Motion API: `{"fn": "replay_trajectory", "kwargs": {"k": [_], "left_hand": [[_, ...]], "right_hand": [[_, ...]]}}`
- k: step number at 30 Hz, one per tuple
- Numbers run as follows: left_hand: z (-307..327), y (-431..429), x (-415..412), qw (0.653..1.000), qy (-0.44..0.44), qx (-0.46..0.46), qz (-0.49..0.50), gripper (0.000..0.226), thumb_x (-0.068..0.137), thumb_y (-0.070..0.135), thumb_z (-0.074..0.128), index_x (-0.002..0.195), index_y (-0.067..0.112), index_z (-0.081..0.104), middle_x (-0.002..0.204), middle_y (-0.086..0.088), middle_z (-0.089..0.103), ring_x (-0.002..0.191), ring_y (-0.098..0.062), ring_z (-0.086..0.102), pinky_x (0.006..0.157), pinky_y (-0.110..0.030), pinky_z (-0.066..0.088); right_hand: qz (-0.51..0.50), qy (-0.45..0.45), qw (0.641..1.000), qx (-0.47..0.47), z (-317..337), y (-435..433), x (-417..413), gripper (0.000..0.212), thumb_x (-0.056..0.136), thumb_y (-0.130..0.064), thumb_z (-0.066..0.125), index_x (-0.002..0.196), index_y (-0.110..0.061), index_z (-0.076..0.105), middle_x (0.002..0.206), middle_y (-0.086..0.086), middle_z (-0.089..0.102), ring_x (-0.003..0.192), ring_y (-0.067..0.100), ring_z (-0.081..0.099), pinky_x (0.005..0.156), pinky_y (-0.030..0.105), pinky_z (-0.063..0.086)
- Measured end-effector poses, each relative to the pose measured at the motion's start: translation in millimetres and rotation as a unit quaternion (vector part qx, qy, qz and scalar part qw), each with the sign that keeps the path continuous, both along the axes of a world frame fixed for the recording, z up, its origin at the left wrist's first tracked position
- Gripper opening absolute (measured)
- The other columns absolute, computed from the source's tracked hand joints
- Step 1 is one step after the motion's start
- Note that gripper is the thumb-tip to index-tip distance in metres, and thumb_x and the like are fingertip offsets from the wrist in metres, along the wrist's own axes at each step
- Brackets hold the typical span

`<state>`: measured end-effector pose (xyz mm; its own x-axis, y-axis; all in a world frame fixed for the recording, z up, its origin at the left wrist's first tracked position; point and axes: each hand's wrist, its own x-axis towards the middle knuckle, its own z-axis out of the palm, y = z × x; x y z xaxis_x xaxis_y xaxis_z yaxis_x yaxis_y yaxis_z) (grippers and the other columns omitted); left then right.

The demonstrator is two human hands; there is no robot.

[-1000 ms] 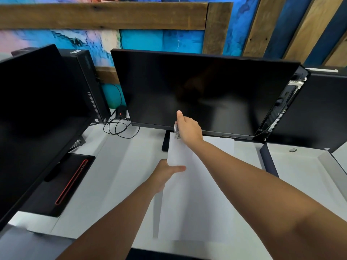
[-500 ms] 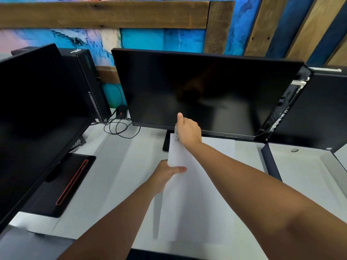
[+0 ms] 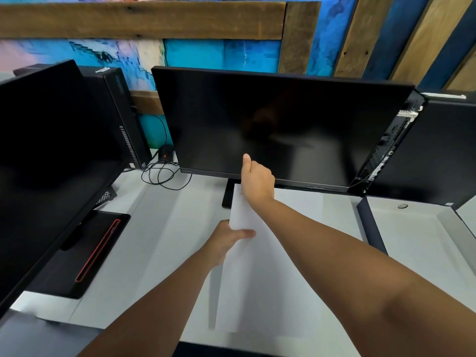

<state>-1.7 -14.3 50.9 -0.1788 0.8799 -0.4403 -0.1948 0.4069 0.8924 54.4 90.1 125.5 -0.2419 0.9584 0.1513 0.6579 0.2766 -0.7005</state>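
The white desk (image 3: 159, 228) is bearing all the equipment. With the sheet as the dial's centre, the dark central monitor (image 3: 283, 124) is standing at 12 o'clock. Its foot is sitting just beyond the sheet's far edge, so the area in front is serving as the work surface. A second monitor (image 3: 46, 155) is angling inward at 9 o'clock, and a black tower (image 3: 438, 150) is standing at 2 o'clock. A loose cable coil (image 3: 162, 173) is lying at 11 o'clock, well apart from the work.

The paper sheet (image 3: 257, 279) is lying lengthwise on the desk, running from the near edge toward the monitor foot. Its left side is lifting slightly and casting a shadow.

The left hand (image 3: 229, 239) is pinching the sheet's left edge at 10 o'clock, with the thumb on top and the fingers beneath. This is probably steadying the sheet.

The right hand (image 3: 257, 181) is working at the far left corner, at 12 o'clock, with its fingers curling tight and its thumb pointing up. The fist is hiding whether it is gripping the corner itself or a small tool, so that cannot be told.
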Motion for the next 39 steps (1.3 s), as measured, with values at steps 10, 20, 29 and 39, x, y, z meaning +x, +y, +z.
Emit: {"fn": "replay_trajectory", "kwargs": {"k": [10,20,29,39], "left_hand": [[1.2,-3.9,4.4,1.000,0.000,0.001,-0.012,0.027,0.079,0.006,0.074,0.105,0.009,0.070,0.099,-0.008,0.074,0.089,-0.023,0.072,0.073,-0.030,0.057],[-0.7,-4.8,4.7,1.000,-0.012,0.013,-0.002,0.027,0.078,0.002,0.073,0.104,0.009,0.070,0.098,-0.005,0.075,0.089,-0.021,0.072,0.077,-0.030,0.056],[-1.5,-5.2,3.2,1.000,-0.006,0.009,-0.004,0.025,0.078,0.001,0.072,0.101,0.011,0.070,0.096,-0.004,0.074,0.086,-0.018,0.071,0.072,-0.028,0.056],[-1.5,-5.7,5.0,1.000,-0.003,0.009,-0.003,0.020,0.079,0.000,0.071,0.094,0.014,0.069,0.080,0.008,0.075,0.075,-0.007,0.071,0.064,-0.022,0.054]], "right_hand": [[0.015,0.014,0.998,-0.061,-3.9,6.7,11.0,0.065,0.098,-0.052,0.021,0.067,-0.008,0.057,0.059,0.001,0.051,0.066,0.019,0.055,0.069,0.032,0.045],[-0.003,0.020,0.998,-0.063,-1.4,16.1,31.6,0.066,0.098,-0.051,0.018,0.072,-0.005,0.058,0.072,0.009,0.060,0.072,0.023,0.058,0.072,0.034,0.046],[-0.024,0.019,0.997,-0.069,-4.1,24.8,56.7,0.065,0.099,-0.049,0.020,0.081,-0.004,0.063,0.079,0.008,0.060,0.079,0.025,0.056,0.075,0.035,0.043],[-0.034,-0.007,0.998,-0.059,-14.6,27.3,65.3,0.066,0.099,-0.047,0.019,0.088,-0.004,0.067,0.081,0.009,0.063,0.083,0.028,0.061,0.079,0.039,0.047]]}}
